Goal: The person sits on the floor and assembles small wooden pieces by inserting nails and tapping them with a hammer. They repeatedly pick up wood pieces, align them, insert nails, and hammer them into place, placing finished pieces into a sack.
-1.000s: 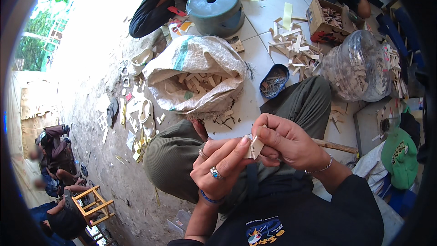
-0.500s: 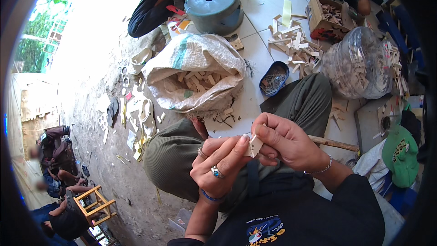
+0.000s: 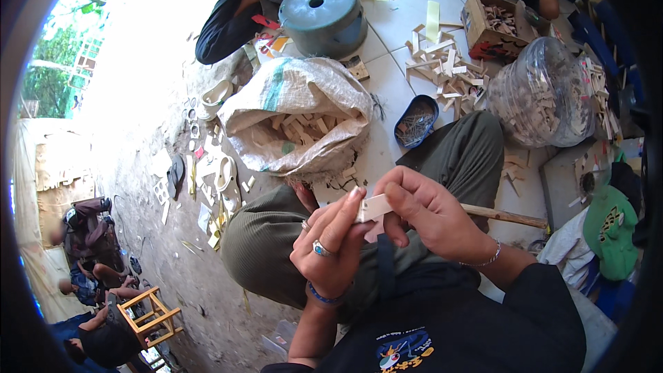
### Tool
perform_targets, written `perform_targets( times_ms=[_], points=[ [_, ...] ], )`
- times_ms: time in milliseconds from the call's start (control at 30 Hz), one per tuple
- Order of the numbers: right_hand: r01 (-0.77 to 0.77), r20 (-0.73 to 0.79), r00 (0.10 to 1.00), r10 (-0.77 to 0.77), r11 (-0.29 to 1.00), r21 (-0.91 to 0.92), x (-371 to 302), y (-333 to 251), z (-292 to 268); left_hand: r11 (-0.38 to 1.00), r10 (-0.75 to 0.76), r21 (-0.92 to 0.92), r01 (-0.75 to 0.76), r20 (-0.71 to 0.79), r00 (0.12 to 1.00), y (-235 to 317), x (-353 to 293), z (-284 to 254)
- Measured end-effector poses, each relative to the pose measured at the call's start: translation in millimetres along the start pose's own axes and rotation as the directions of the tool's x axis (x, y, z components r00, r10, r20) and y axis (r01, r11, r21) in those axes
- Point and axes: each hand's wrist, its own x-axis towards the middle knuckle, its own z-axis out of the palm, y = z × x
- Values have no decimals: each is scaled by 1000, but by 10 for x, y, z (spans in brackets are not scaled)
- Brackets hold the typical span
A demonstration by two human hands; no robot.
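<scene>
Between my two hands, in front of my lap, is a small pale wooden piece [image 3: 373, 208] with tiny dark marks near one end. My left hand [image 3: 328, 242] has its fingertips closed on the piece's left end. My right hand [image 3: 427, 213] pinches the opposite end between thumb and fingers. A white woven sack [image 3: 314, 79] lies beyond my hands, its mouth showing many similar wooden pieces [image 3: 304, 128]. By my right knee is a dark blue tray [image 3: 434, 106] holding thin metal pins or nails.
Loose wood strips [image 3: 445, 69] are heaped on the tiles, near a cardboard box [image 3: 482, 44] and a clear plastic jar [image 3: 507, 93] of pieces. A round grey metal drum [image 3: 321, 21] stands behind the sack. A wooden stick [image 3: 504, 215] and green cap [image 3: 611, 235] lie right. Other people sit nearby.
The wooden piece has turned, so its longer face shows between my hands. My fingertips have moved slightly apart, and the left hand has shifted a little left.
</scene>
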Motion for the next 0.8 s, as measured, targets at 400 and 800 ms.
perform_targets(
  times_ms=[400,800],
  points=[
    [424,-131,839,-528,786,-450,-50,-102,38,636,-598,-554,537,86,797,-28,-26,60],
    [740,569,60,-820,-346,-577,-406,-699,533,922,-339,-170,347,72,938,-189,-115,178]
  ],
)
